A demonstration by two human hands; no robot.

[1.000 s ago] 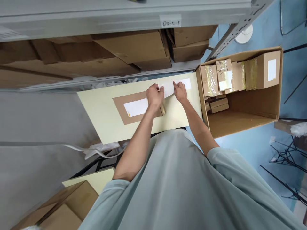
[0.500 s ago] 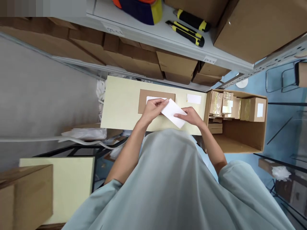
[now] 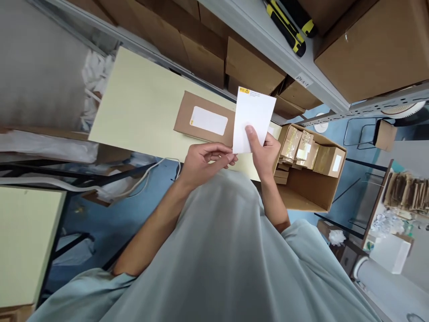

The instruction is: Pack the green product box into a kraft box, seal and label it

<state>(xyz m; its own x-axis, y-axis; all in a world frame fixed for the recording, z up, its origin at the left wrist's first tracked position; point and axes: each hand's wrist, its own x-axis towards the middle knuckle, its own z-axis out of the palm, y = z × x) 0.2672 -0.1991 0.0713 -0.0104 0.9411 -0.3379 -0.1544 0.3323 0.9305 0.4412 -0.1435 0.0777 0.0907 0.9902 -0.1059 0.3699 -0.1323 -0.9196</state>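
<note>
Right hand (image 3: 264,152) pinching one white label (image 3: 254,117), left hand (image 3: 204,162) beside, one envelope (image 3: 205,120)

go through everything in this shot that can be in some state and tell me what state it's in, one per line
white label sheet: upright, lifted off the table, pinched at its lower edge
right hand: shut on the sheet, thumb on its face
left hand: fingers curled at the sheet's lower corner
brown envelope: flat on the table, white label facing up
open cardboard box: top open, partly filled with small taped parcels
utility knives: lying on the shelf, no blade visible
</note>
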